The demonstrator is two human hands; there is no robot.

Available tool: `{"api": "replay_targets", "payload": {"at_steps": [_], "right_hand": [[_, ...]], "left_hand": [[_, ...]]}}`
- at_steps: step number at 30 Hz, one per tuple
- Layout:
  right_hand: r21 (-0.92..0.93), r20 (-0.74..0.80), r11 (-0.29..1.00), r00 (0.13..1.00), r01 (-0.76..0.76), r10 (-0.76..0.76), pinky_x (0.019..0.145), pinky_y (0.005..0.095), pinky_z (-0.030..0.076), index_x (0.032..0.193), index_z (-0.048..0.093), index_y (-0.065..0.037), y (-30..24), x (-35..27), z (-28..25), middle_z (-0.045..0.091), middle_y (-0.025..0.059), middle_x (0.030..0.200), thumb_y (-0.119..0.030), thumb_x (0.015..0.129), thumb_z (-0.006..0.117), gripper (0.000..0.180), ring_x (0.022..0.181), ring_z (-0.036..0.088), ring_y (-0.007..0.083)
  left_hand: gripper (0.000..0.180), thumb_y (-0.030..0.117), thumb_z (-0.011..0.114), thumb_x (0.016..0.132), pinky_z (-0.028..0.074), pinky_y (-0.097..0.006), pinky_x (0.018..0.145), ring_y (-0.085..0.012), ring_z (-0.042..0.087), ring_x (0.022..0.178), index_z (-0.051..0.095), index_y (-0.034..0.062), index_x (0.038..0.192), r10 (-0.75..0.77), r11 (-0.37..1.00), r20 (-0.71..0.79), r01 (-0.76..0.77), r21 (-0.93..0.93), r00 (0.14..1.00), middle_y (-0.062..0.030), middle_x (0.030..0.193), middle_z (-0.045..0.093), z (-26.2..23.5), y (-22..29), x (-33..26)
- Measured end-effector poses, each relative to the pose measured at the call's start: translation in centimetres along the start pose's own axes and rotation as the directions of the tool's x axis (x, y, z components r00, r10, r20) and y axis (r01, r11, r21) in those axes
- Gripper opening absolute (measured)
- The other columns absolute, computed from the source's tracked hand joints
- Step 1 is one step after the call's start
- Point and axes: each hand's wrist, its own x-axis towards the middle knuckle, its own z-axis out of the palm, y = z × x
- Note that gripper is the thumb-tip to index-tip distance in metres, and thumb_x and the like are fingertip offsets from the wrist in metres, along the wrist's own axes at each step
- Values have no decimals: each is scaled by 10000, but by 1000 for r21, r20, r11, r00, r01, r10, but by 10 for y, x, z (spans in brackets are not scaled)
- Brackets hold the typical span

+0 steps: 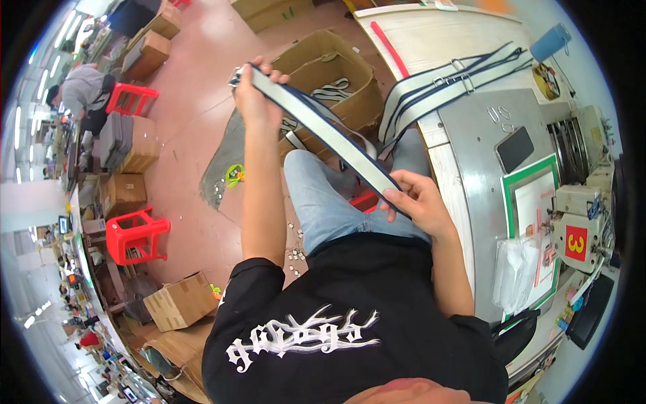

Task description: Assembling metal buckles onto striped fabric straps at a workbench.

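A long whitish webbing strap (pixel 324 133) with dark navy edges is stretched on a slant above my lap. My left hand (pixel 259 97) is closed around its upper end, where a metal buckle (pixel 235 77) sticks out beside the fingers. Lower down, my right hand (pixel 420 202) pinches the strap between thumb and fingers. A loose part of the strap hangs behind the taut length. Several similar straps (pixel 431 101) with metal buckles lie bunched over the table edge, beyond my right hand.
An open cardboard box (pixel 367 101) with straps inside stands ahead. On the table at right are a phone (pixel 515 149), wire rings (pixel 499 114), plastic bags (pixel 515 276) and a sewing machine (pixel 577 215). Red stools (pixel 138 236) and a co-worker (pixel 84 91) are at left.
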Motion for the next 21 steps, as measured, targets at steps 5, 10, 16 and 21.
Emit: {"api": "replay_targets", "payload": {"at_steps": [5, 10, 16, 21], "right_hand": [[13, -111, 1000, 994, 23, -21, 659, 267, 566, 1164, 673, 56, 6, -31, -16, 751, 108, 923, -84, 1020, 692, 201, 709, 696, 137], [-46, -178, 997, 982, 62, -69, 671, 260, 565, 1161, 675, 51, 0, -42, -24, 765, 121, 941, -35, 993, 710, 192, 706, 701, 134], [-117, -305, 978, 931, 173, -201, 686, 251, 565, 1218, 667, 45, -29, -47, -10, 748, 96, 894, -20, 947, 742, 288, 725, 721, 138], [-44, 60, 961, 960, 275, -272, 866, 326, 594, 1284, 638, 81, -45, -57, -2, 757, 185, 1030, 53, 930, 641, 355, 930, 763, 232]], "left_hand": [[289, 283, 417, 1139, 441, -380, 687, -180, 469, 736, 549, 29, 1177, 89, 996, -13, -90, -2, 996, -53, 887, 503, -53, 10, 33], [323, 287, 388, 1148, 456, -400, 717, -187, 472, 749, 536, 10, 1226, 126, 991, -51, -123, 57, 991, -70, 915, 494, -56, 3, 27], [323, 305, 488, 1129, 524, -423, 709, -221, 580, 741, 616, 10, 1158, 56, 979, 35, -61, 195, 998, -89, 865, 607, -55, 2, 6], [349, 330, 578, 1088, 571, -353, 684, -208, 668, 731, 638, -8, 1149, -209, 851, 161, 98, 516, 965, -104, 877, 692, -29, -33, -29]]}}
